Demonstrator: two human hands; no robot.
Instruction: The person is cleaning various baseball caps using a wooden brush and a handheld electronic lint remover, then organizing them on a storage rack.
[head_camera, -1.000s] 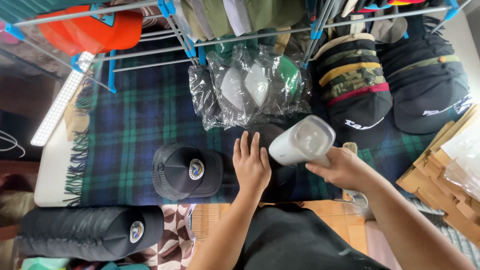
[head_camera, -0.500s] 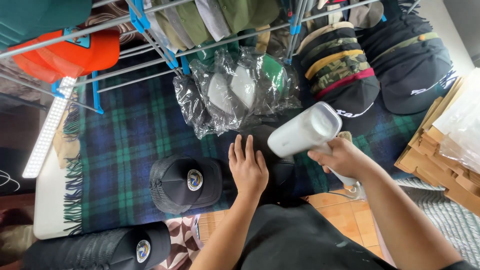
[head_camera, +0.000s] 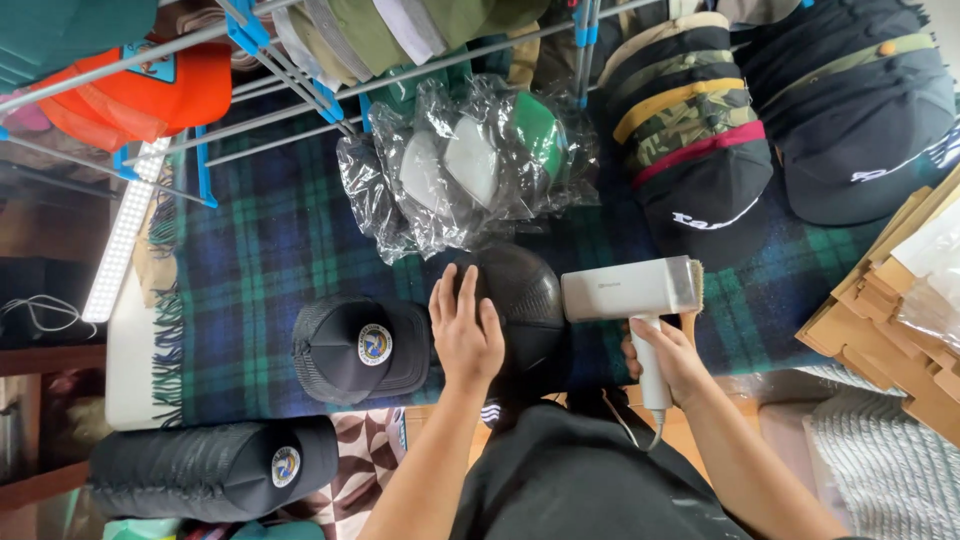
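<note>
My left hand (head_camera: 465, 330) lies flat, fingers together, on a black mesh-backed cap (head_camera: 525, 300) in the middle of a blue-green plaid blanket (head_camera: 260, 250). My right hand (head_camera: 672, 358) grips the handle of a white handheld steamer (head_camera: 630, 292), whose head lies level just right of the cap and points at it. A second black cap with a round patch (head_camera: 362, 346) lies on the blanket left of my left hand.
Several caps in clear plastic bags (head_camera: 465, 170) lie beyond the black cap. Stacked caps (head_camera: 690, 140) and dark caps (head_camera: 860, 120) sit at far right, flat cardboard (head_camera: 890, 310) beside them. A row of black caps (head_camera: 210, 468) lies near left. A drying rack (head_camera: 300, 85) holds more caps.
The steamer head has dropped from a raised tilt to level beside the black cap. My left hand stays on the cap. The view has shifted slightly.
</note>
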